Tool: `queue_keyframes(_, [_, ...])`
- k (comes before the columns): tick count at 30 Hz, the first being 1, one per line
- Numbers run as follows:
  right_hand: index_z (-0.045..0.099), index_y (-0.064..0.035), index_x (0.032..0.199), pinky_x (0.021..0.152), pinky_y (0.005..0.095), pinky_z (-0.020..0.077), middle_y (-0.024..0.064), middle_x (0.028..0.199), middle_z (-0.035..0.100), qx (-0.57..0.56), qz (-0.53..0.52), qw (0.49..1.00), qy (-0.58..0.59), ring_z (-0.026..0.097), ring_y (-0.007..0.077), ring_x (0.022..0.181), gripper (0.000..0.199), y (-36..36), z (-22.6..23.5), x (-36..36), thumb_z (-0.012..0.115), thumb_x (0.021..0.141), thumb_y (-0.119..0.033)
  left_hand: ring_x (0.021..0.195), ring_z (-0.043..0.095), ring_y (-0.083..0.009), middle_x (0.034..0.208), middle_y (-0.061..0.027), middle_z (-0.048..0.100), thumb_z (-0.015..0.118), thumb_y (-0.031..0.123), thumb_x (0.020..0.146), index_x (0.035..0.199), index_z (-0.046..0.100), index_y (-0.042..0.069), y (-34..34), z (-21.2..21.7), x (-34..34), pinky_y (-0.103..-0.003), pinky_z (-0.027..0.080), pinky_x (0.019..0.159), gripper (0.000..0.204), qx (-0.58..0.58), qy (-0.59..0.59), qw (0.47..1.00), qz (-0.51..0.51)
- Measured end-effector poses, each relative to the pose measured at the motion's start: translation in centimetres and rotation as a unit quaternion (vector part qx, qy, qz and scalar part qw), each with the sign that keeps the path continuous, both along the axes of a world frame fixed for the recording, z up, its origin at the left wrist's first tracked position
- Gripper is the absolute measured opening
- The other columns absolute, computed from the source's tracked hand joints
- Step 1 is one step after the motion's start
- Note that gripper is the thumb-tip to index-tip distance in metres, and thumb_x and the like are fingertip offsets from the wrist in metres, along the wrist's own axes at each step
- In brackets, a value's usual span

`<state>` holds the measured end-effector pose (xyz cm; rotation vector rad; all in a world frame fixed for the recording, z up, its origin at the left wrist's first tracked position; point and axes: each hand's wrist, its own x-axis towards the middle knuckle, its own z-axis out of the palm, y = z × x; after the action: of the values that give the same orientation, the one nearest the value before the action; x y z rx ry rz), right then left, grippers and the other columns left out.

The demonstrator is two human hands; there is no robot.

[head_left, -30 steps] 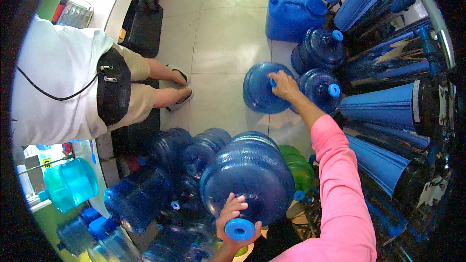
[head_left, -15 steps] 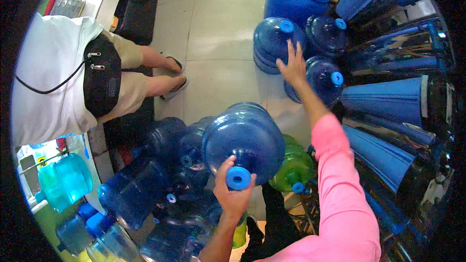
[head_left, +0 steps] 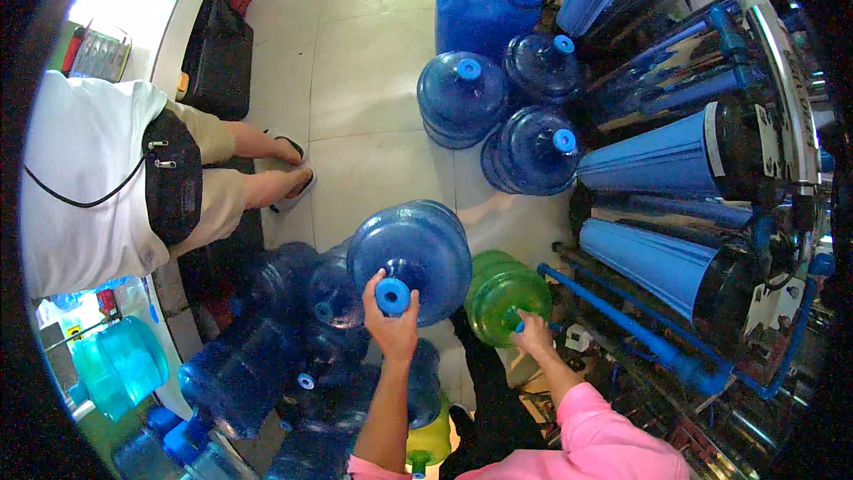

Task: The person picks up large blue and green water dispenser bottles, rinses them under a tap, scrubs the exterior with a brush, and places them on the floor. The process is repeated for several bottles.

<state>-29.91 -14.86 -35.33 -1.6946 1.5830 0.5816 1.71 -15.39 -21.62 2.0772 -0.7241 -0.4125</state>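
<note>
My left hand (head_left: 392,327) is closed around the neck of a large blue water jug (head_left: 418,244), just below its light blue cap (head_left: 392,297). The jug is tilted with its cap toward me; whether its base touches the floor is hidden. To the right, my right hand (head_left: 533,334) has its fingers wrapped at the neck of a green water jug (head_left: 502,293). Those fingers cover most of that jug's cap. Between the two jugs, my dark trouser leg (head_left: 490,382) shows.
Three blue jugs (head_left: 464,93) stand beside a blue jerrycan (head_left: 484,18) farther off. Blue filter housings (head_left: 653,156) and pipes line the right. More blue jugs (head_left: 235,373) are piled lower left. A person in a white shirt (head_left: 89,187) stands at the left.
My right hand has come back from above the far blue jugs to the green jug's neck and closed there. My left hand still grips the blue jug, now slightly farther left in view.
</note>
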Motion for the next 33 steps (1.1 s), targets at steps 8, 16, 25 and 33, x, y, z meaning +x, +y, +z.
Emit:
queue_keyframes(8, [0.064, 0.0017, 0.122, 0.084, 0.0464, 0.0548, 0.0253, 0.1, 0.07, -0.069, -0.186, 0.977, -0.083, 0.068, 0.0409, 0.092, 0.064, -11.3, 1.1, 2.7, 0.076, 0.066, -0.027, 0.106, 0.059, -0.0345, 0.109, -0.0173, 0.059, 0.075, 0.011, 0.065, 0.115, 0.056, -0.001, -7.6, -10.2, 1.3, -0.041, 0.046, 0.097, 0.055, 0.013, 0.039, 0.999, -0.02])
queue_keyframes(16, [0.059, 0.003, 0.124, 0.068, 0.041, 0.0571, 0.0193, 0.085, 0.069, -0.124, -0.275, 0.949, -0.091, 0.071, 0.0296, 0.073, 0.07, -17.4, -1.9, 1.7, 0.083, 0.068, -0.032, 0.101, 0.058, -0.0343, 0.105, -0.0171, 0.057, 0.076, 0.015, 0.065, 0.109, 0.051, 0.001, -16.2, -18.2, -0.7, -0.041, 0.047, 0.091, 0.053, 0.005, 0.064, 0.993, -0.099])
queue_keyframes(25, [0.017, -0.0178, 0.155, 0.071, 0.034, 0.0548, 0.0097, 0.146, 0.032, -0.101, -0.605, 0.716, -0.332, 0.064, 0.0202, 0.093, 0.088, -7.7, -2.9, -1.3, 0.073, 0.087, -0.015, 0.15, 0.015, -0.0364, 0.159, -0.0289, 0.015, 0.085, 0.044, 0.07, 0.155, 0.004, -0.002, -8.9, -16.7, -2.1, -0.042, 0.016, 0.122, 0.126, 0.026, 0.221, 0.954, -0.2])
queue_keyframes(33, [0.053, -0.0078, 0.124, 0.054, 0.0315, 0.0493, 0.0057, 0.099, 0.061, 0.298, -0.29, 0.889, -0.193, 0.06, 0.02, 0.069, 0.037, 6.9, -5.2, -4.6, 0.065, 0.092, -0.022, 0.122, 0.058, -0.036, 0.134, -0.0245, 0.057, 0.072, 0.045, 0.085, 0.146, 0.041, 0.002, 26.2, -6.5, -11.5, -0.042, 0.045, 0.103, 0.081, 0.238, 0.332, 0.896, -0.173])
